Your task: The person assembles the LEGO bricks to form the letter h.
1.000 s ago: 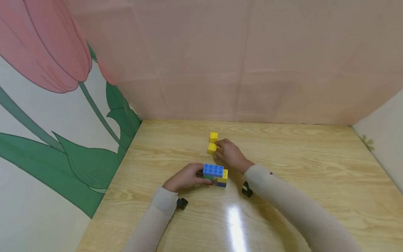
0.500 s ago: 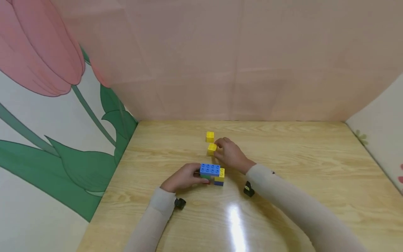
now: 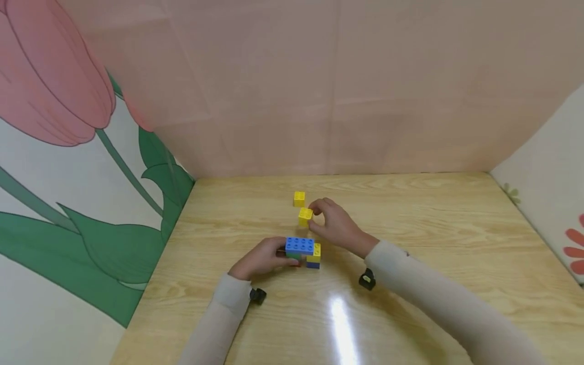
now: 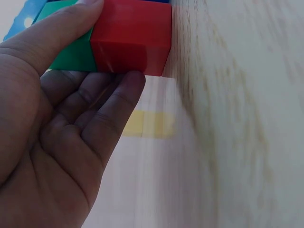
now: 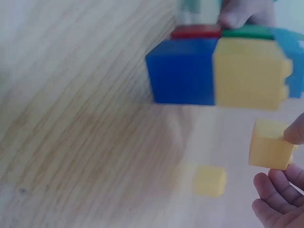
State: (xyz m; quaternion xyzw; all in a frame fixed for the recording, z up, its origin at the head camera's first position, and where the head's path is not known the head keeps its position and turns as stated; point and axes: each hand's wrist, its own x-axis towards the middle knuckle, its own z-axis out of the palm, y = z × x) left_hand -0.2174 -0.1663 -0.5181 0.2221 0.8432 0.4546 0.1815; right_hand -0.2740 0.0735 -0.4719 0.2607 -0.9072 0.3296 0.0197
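Observation:
My left hand [image 3: 260, 257] grips a small stack of toy building bricks from its left side. On top lies a blue eight-stud brick [image 3: 299, 244]. Under it, the left wrist view shows a green brick [image 4: 73, 52] and a red brick [image 4: 133, 40] between thumb and fingers. The stack's right column is a yellow brick [image 5: 249, 73] over a dark blue brick [image 5: 183, 71]. Behind the stack, my right hand [image 3: 341, 224] pinches a loose yellow brick [image 3: 304, 217] between thumb and fingers, held above the table. Another yellow brick [image 3: 299, 198] stands farther back.
The wood-grain table [image 3: 438, 223] ends at a pink cloth wall [image 3: 255, 101] behind. A white panel with a painted tulip [image 3: 55, 66] borders the left side, and a white panel [image 3: 554, 167] the right. Small black wrist cameras hang under both sleeves.
The pinched yellow brick has come up and shifted slightly right, away from the other yellow brick. My left hand keeps its grip on the stack. The head view has turned a little right.

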